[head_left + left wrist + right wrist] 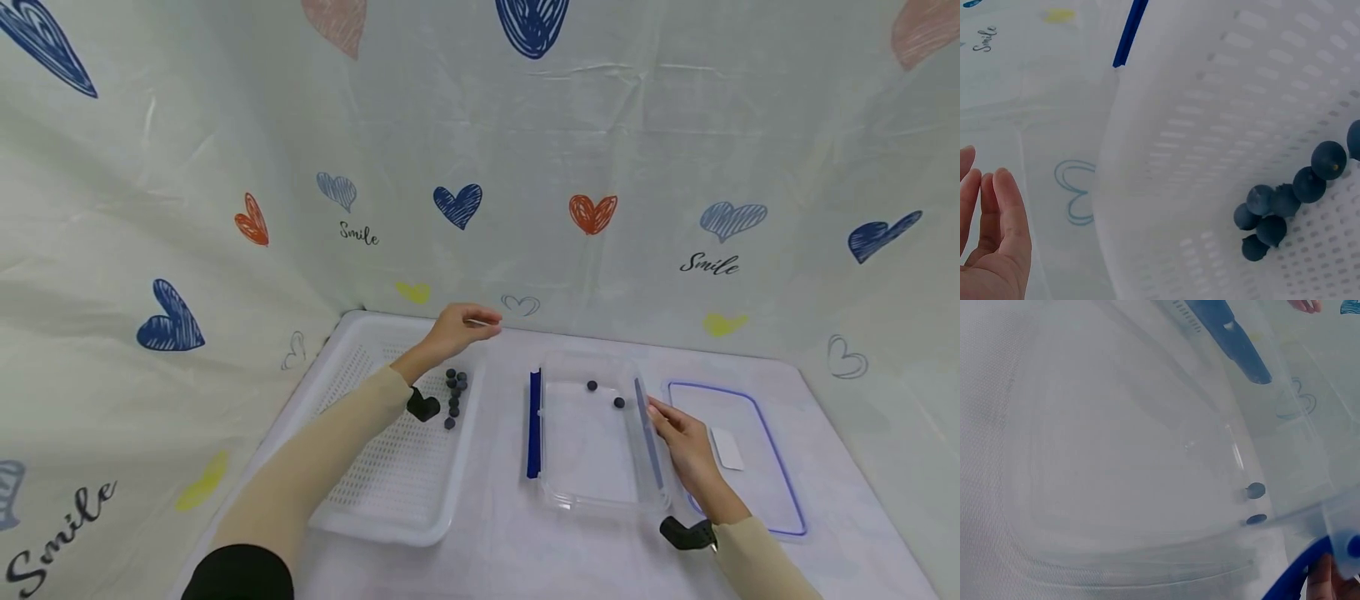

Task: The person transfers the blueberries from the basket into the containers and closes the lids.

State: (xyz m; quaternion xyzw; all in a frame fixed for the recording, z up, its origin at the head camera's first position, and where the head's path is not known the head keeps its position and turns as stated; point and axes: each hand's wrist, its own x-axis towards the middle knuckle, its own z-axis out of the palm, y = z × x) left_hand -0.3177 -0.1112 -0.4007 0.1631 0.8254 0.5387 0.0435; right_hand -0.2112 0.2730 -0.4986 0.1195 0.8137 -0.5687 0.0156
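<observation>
My left hand hovers above the far right corner of a white perforated basket. Its fingers are nearly straight, and nothing shows between them and the thumb. Several blueberries lie in a loose row along the basket's right side, below the left wrist. A clear plastic container with blue side latches stands right of the basket. Two blueberries sit inside it near the far end. My right hand pinches the container's right blue latch between thumb and fingers.
A clear lid with a blue seal lies flat on the white table, right of the container and partly behind the right hand. On it shows a white rectangle. A heart-patterned sheet hangs behind the table.
</observation>
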